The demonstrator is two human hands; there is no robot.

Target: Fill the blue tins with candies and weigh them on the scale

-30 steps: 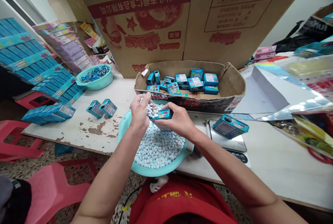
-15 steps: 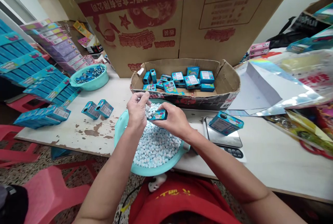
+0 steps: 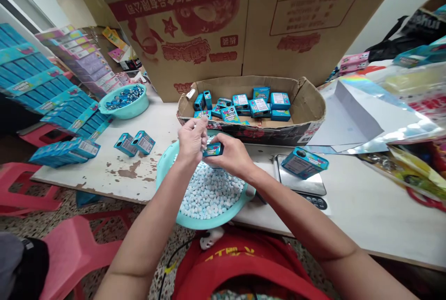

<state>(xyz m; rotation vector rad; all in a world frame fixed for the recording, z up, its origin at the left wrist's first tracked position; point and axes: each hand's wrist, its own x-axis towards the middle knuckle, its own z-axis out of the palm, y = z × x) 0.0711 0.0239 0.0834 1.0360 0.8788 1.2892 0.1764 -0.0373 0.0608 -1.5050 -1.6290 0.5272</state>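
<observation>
Many small blue boxes [image 3: 259,105] already lie in the cardboard tray [image 3: 315,105], and one more rests on the scale [image 3: 301,181]. Another small box [image 3: 213,150] is gripped by the right hand [image 3: 232,156] above the teal basin [image 3: 167,163], with the left hand [image 3: 191,140] pinched closed at its end. Plenty of white candies [image 3: 209,193] are left in the basin.

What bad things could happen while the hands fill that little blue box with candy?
1. The basin sticks out past the table edge, so a bump might tip the candies onto the floor.
2. The left hand is cupped right at the end of the small box held by the right hand; candies could miss and drop.
3. Another box overhangs the scale near the right arm and might get knocked off.
</observation>
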